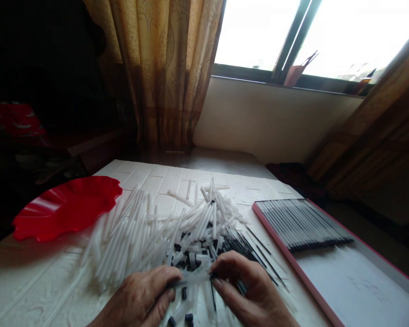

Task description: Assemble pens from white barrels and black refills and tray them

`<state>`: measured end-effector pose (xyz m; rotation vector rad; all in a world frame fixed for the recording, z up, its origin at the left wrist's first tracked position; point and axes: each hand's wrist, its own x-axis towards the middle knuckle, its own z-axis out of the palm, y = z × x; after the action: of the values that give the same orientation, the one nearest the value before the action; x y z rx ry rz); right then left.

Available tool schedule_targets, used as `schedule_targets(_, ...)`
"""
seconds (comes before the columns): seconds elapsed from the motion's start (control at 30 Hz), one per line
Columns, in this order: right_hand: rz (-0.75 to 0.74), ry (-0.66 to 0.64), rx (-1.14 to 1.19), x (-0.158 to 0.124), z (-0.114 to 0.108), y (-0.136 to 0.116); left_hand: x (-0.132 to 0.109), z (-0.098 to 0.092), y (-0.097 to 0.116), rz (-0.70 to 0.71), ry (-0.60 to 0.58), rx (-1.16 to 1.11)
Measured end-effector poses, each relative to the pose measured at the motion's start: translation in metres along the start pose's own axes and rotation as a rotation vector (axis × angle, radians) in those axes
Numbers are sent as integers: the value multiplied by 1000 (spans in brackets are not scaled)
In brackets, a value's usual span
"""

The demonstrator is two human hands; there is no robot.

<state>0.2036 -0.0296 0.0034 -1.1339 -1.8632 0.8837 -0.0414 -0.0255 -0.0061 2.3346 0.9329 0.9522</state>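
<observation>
Between my two hands, low in the head view, a translucent tube (pixel 195 279) lies nearly level. My left hand (pixel 145 295) is closed on its left end, thumb and forefinger together. At its right end, my right hand (pixel 247 288) pinches a small black piece (pixel 212 275) against the tube. Beyond them spreads a heap of translucent white tubes (pixel 136 236). Small black caps (pixel 189 318) lie below and beyond the held tube. Thin black rods (pixel 240 243) are bunched beyond my right hand.
A pink-edged tray (pixel 295 265) on the right holds a row of filled tubes with black ends (pixel 303 222). A red scalloped dish (pixel 68 206) sits at the left on the white brick-patterned surface (pixel 30 281). Curtains (pixel 163 68) and a window stand behind.
</observation>
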Motion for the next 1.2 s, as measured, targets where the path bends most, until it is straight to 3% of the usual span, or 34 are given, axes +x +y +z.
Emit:
schedule_targets(0.23, -133, 33, -83, 0, 2, 7, -1, 1, 1, 0, 16, 13)
schedule_targets(0.4, -397, 112, -251, 4, 1, 7, -3, 3, -6, 49, -34, 24)
schedule_targets(0.5, -494, 95, -298, 6, 0, 5, -3, 3, -10, 71, 8, 65)
schedule_targets(0.9, -463, 58, -440, 4, -3, 5, -1, -4, -6, 159, -25, 147)
schedule_targets(1.2, -499, 75, -576, 7, 1, 2, -4, 6, -14, 183, 28, 179)
